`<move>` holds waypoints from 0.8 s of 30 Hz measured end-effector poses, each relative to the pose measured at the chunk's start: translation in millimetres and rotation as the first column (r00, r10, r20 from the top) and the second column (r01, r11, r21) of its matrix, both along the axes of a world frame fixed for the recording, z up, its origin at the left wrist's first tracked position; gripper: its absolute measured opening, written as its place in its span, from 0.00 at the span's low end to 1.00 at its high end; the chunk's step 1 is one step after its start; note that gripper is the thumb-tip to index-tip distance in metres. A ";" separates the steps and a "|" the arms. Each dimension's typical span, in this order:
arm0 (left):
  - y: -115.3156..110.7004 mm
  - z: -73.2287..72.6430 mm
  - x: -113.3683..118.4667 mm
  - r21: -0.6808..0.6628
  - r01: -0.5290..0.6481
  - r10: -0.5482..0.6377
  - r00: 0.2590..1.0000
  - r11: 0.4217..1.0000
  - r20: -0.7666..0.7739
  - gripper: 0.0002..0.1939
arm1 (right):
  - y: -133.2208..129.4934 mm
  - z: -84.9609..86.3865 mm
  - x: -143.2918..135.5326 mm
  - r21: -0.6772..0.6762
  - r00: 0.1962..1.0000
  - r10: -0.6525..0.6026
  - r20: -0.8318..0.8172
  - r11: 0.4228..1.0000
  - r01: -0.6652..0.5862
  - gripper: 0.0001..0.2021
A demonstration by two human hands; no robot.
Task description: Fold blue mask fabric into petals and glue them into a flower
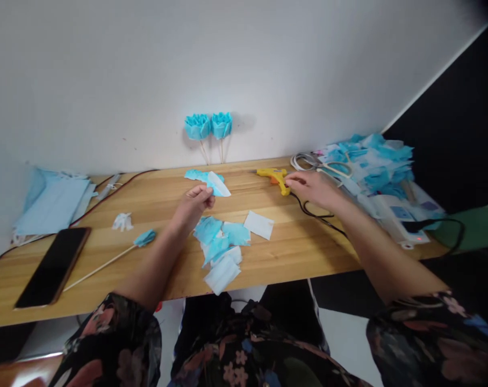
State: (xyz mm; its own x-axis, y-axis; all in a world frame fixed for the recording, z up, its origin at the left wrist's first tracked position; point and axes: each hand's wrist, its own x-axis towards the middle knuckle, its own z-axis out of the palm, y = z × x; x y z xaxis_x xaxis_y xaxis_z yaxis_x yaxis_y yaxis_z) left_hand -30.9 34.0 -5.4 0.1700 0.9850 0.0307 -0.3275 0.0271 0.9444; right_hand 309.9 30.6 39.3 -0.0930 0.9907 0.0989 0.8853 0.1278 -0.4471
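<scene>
Between its fingertips, my left hand (198, 202) pinches a blue and white fabric piece (219, 185). Behind that piece lies a blue strip (195, 175) on the table. My right hand (309, 186) is at the handle of a yellow glue gun (274, 174), fingers bent together against it; the gun's nozzle points left. Nearer the front edge, several blue cut pieces (223, 247) lie in a loose heap, with a pale rectangular piece (259, 224) beside them. A stick with a small blue bud (145, 238) rests left of my left forearm.
Two blue flowers (198, 127) on sticks lean on the wall. Blue masks (54, 201), a phone (52, 269) and a white scrap (123, 221) are at left. Scissors (341, 167), a scrap pile (375, 164), a power strip (403, 223) and a black cord (316, 216) are at right.
</scene>
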 end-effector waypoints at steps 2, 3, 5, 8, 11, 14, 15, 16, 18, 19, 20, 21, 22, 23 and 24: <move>-0.9 1.9 0.0 0.013 0.013 -0.013 1.000 1.000 -0.008 0.22 | 4.6 -4.8 -30.3 0.024 0.973 0.131 -0.188 0.991 -0.129 0.17; -1.2 2.6 0.0 0.017 0.020 -0.019 1.000 1.000 -0.009 0.23 | 7.1 -6.9 -45.1 0.022 0.945 0.165 -0.283 0.986 -0.165 0.17; -1.5 3.6 0.1 0.017 0.032 -0.032 0.999 0.999 -0.009 0.24 | 11.4 -9.7 -72.9 -0.016 0.845 0.213 -0.490 0.967 -0.254 0.20; -0.7 3.3 0.5 0.023 0.037 -0.037 0.999 0.999 -0.015 0.26 | 13.8 -12.7 -107.2 -0.041 0.668 0.197 -0.718 0.945 -0.323 0.25; 0.5 1.3 0.9 0.054 0.027 -0.024 0.999 0.998 -0.048 0.27 | 9.9 -19.6 -130.2 -0.040 0.514 0.174 -0.840 0.925 -0.378 0.28; 1.1 -1.0 0.8 0.073 0.010 -0.004 0.997 0.997 -0.080 0.25 | 3.2 -30.8 -141.4 -0.046 0.456 0.150 -0.877 0.920 -0.390 0.31; 1.2 -1.7 0.7 0.076 0.003 0.004 0.996 0.997 -0.084 0.25 | 1.1 -34.5 -143.1 -0.044 0.451 0.150 -0.880 0.919 -0.392 0.33; 1.2 -2.5 0.6 0.078 -0.006 0.013 0.996 0.997 -0.086 0.25 | -0.7 -37.9 -144.2 -0.040 0.446 0.155 -0.882 0.917 -0.397 0.35; 1.3 -4.0 0.4 0.079 -0.019 0.025 0.996 0.997 -0.088 0.24 | -3.0 -43.2 -145.0 -0.023 0.433 0.173 -0.885 0.911 -0.412 0.38; 1.3 -4.7 0.5 0.080 -0.021 0.028 0.995 0.997 -0.091 0.23 | -3.7 -45.3 -145.2 -0.013 0.429 0.183 -0.885 0.910 -0.414 0.40; 1.2 -5.3 0.7 0.082 -0.019 0.027 0.995 0.996 -0.096 0.23 | -4.1 -47.1 -145.4 -0.002 0.429 0.191 -0.883 0.912 -0.410 0.40; 1.0 -5.8 1.0 0.084 -0.017 0.026 0.995 0.996 -0.101 0.23 | -4.3 -48.5 -145.5 0.007 0.434 0.197 -0.879 0.916 -0.402 0.41; 0.6 -6.1 1.5 0.088 -0.013 0.022 0.994 0.996 -0.108 0.23 | -4.5 -49.7 -145.8 0.015 0.440 0.203 -0.875 0.919 -0.393 0.42; 0.0 -6.2 2.1 0.092 -0.010 0.020 0.993 0.996 -0.115 0.24 | -4.8 -50.6 -146.1 0.023 0.449 0.208 -0.869 0.923 -0.383 0.42; -0.8 -5.9 2.9 0.097 -0.010 0.022 0.992 0.995 -0.124 0.24 | -5.3 -51.2 -146.5 0.029 0.458 0.212 -0.863 0.927 -0.373 0.43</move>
State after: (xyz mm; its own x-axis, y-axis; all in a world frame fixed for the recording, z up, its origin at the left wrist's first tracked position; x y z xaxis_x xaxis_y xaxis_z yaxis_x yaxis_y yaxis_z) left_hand -28.0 33.1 -11.4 0.1627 0.9811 0.1044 -0.2068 -0.0695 0.9759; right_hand 163.3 25.3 -11.9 -0.3328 0.9294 0.1594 -0.0029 0.1680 -0.9858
